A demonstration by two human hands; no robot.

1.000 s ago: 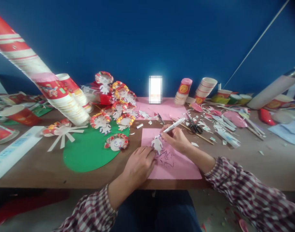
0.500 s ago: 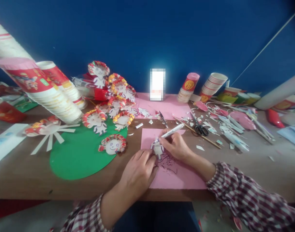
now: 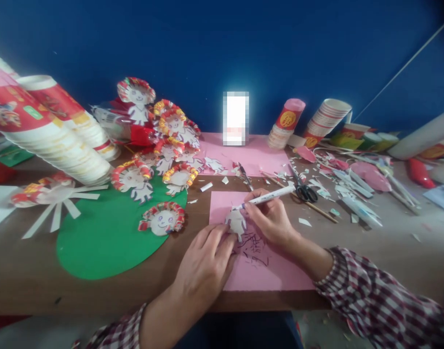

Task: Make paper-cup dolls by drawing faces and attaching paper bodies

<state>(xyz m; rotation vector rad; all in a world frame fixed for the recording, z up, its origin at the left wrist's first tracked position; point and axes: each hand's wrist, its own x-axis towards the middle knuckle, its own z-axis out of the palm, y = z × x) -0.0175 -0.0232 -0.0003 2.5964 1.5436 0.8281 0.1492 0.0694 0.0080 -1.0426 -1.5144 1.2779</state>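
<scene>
While the right hand (image 3: 271,218) is clamping its fingers on a slim white plastic marker (image 3: 275,195), tip at the top of a small white figure-shaped paper cutout (image 3: 237,224) lying on the upper left of the rectangular pink paper sheet (image 3: 276,277), the left hand (image 3: 205,259) is resting over the sheet's left edge, fingers together, touching the cutout; can't tell if pinching. Left of the sheet, a round smiling paper face with red curled rim (image 3: 164,221) is lying on flat, rounded green paper (image 3: 105,254).
</scene>
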